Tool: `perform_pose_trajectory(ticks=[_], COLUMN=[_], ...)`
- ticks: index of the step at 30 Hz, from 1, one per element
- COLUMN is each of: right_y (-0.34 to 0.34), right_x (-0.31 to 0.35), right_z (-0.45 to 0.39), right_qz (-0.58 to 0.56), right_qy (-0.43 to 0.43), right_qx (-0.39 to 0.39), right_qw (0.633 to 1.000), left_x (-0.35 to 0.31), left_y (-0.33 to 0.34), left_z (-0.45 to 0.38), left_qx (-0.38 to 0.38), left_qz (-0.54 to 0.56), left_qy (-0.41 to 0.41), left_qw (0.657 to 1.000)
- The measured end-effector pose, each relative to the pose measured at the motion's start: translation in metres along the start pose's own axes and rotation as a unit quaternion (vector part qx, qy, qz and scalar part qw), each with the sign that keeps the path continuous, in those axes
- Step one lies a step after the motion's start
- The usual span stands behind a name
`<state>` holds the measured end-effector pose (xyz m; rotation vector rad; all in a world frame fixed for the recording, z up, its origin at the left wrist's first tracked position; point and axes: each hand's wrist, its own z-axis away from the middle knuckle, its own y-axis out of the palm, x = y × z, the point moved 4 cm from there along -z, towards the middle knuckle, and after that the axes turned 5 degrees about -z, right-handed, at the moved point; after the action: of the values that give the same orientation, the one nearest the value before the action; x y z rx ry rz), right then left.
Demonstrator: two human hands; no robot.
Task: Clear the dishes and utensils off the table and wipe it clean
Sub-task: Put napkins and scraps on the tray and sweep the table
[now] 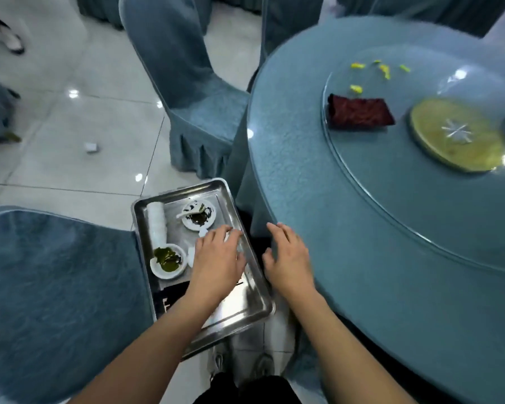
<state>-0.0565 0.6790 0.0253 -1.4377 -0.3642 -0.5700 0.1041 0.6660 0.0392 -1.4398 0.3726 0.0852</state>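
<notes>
A steel tray [254, 298] lies low at my left, beside the round table [318, 228] with its blue cloth. It holds a lying stack of white cups [157, 225], a small plate with dark residue [199, 214] and a white bowl of green leftovers [168, 261]. My left hand [217, 258] hovers palm down over the tray, fingers spread over small white pieces and a blurred clear thing; a grip cannot be made out. My right hand [289, 258] is open at the table's near edge, holding nothing. On the glass turntable [391, 188] lie a dark red cloth [360, 112] and yellow-green scraps [357, 65].
A yellow disc [455, 135] marks the turntable's centre. Blue-covered chairs stand at the back [193, 83] and at my left [56, 287]. A small white object [91, 147] lies on the tiled floor. Another person's foot [15, 43] shows at top left. My shoes [239, 360] are below the tray.
</notes>
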Motion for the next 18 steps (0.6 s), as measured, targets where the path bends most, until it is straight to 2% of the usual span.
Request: perform_pose_trajectory(ticks=[8,15,18], right_y=[-0.09,-0.152,-0.171], right_x=[-0.065,-0.149,-0.192], right_z=[-0.006,-0.031,-0.048], right_qz=[-0.019,-0.004,0.016], right_qy=[0.077,0.125,0.134], right_qx=[-0.09,-0.103,-0.084], right_qw=[0.993,0.987,0.987], left_x=[-0.098,-0.183,-0.216], left_y=[-0.017,0.005,0.022], left_z=[-0.047,-0.092,-0.111], left_qx=[-0.005,0.031,0.051], left_qz=[-0.011,-0.045,-0.063], left_qy=[0.098,0.138,0.142], left_qw=[0.995,0.989,0.987])
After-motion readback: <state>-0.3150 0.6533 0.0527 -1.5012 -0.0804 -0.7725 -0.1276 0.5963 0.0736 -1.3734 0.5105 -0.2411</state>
